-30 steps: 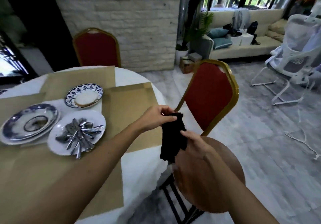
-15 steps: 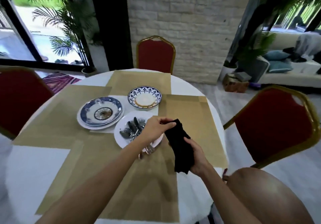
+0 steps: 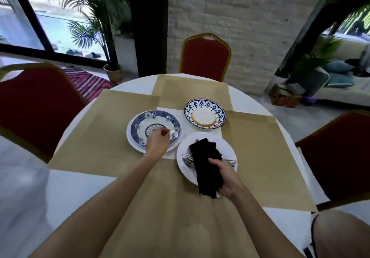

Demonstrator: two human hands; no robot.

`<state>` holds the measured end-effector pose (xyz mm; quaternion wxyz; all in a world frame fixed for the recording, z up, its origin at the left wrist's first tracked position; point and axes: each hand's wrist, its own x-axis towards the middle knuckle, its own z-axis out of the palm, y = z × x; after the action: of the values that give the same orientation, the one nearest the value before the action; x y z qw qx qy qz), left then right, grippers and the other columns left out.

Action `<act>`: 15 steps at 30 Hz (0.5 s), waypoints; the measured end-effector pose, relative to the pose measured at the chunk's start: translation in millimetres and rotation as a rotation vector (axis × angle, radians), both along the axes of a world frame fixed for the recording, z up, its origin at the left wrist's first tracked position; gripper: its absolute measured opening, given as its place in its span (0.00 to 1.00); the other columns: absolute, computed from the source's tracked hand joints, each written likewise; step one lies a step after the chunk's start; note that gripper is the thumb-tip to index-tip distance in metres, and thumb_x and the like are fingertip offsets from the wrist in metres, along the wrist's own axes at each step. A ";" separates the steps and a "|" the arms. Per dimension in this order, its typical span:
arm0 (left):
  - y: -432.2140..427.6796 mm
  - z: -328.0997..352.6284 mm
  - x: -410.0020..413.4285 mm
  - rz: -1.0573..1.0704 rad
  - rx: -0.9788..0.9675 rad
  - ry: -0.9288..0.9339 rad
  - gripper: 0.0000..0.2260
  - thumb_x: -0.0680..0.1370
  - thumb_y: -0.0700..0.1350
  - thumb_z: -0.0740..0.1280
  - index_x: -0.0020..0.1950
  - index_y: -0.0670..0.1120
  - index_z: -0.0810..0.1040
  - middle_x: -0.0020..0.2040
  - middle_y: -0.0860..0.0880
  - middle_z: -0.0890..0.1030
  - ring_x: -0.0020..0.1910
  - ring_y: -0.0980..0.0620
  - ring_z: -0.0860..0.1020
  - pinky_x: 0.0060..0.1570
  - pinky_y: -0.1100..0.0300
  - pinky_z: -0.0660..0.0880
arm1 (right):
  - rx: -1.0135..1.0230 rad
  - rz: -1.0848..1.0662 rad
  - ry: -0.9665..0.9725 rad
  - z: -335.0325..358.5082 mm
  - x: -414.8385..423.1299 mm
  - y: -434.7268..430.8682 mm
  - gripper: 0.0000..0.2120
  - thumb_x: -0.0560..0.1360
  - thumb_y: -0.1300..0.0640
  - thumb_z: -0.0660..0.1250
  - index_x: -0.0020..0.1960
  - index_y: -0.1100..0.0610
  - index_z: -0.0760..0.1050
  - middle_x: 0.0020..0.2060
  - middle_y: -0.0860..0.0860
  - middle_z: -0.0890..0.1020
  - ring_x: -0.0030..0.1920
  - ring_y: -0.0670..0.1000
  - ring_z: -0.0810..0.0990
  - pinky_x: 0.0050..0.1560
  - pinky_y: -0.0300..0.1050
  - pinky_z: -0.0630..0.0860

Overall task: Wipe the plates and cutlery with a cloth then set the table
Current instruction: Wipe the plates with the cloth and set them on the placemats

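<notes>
While right hand [image 3: 224,174] clutches soft black cloth [image 3: 204,157] over cutlery plate [image 3: 226,147], centre frame, left hand [image 3: 157,142] curls at blue plate [image 3: 140,125] rim, grip unclear. I judge plate stiff, slick, breakable; take by rim, thumb on top.

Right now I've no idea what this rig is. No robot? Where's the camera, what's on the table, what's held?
There is no machine here, just a person's two bare hands. One wide-angle camera worn on the head looks forward and down, and that is the only view. The round table carries tan placemats, a large blue patterned plate, a smaller blue-rimmed plate farther back, and a white plate with cutlery. The right hand grips a black cloth over the white plate, partly hiding the cutlery. The left hand is at the large blue plate with its fingers curled; whether it grips the plate is unclear. Red chairs stand around the table.
</notes>
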<state>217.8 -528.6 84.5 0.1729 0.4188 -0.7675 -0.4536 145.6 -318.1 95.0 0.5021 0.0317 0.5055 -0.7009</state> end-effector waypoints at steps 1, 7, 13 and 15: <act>-15.0 -4.9 7.5 0.098 -0.025 -0.061 0.12 0.80 0.43 0.61 0.62 0.42 0.76 0.60 0.43 0.79 0.59 0.43 0.76 0.55 0.57 0.70 | 0.030 -0.030 0.006 -0.7 1.7 -9.3 0.13 0.79 0.64 0.58 0.62 0.66 0.72 0.42 0.62 0.84 0.38 0.57 0.85 0.34 0.45 0.81; -71.0 -36.4 28.5 0.256 0.049 -0.329 0.20 0.80 0.44 0.62 0.68 0.35 0.66 0.66 0.35 0.69 0.62 0.35 0.71 0.60 0.48 0.69 | 0.162 -0.090 0.088 -10.5 0.0 -58.7 0.16 0.77 0.63 0.62 0.65 0.63 0.73 0.55 0.65 0.81 0.56 0.65 0.79 0.53 0.56 0.77; -93.7 -47.3 20.6 0.224 0.083 -0.402 0.16 0.79 0.45 0.65 0.59 0.34 0.75 0.57 0.36 0.78 0.54 0.37 0.77 0.46 0.53 0.72 | 0.223 -0.096 0.101 -10.8 -4.8 -82.5 0.10 0.78 0.63 0.62 0.58 0.61 0.75 0.44 0.60 0.84 0.42 0.58 0.82 0.36 0.47 0.79; -96.5 -47.4 18.6 0.208 0.090 -0.426 0.17 0.77 0.46 0.67 0.58 0.34 0.76 0.56 0.37 0.79 0.53 0.38 0.78 0.45 0.53 0.73 | 0.235 -0.091 0.112 -14.5 -3.3 -86.8 0.06 0.78 0.63 0.61 0.52 0.60 0.76 0.38 0.58 0.84 0.39 0.58 0.81 0.38 0.48 0.79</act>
<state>236.3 -625.1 37.1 0.0338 0.5891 -0.7183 -0.3685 142.3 -404.9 80.5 0.4335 0.0740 0.6095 -0.6597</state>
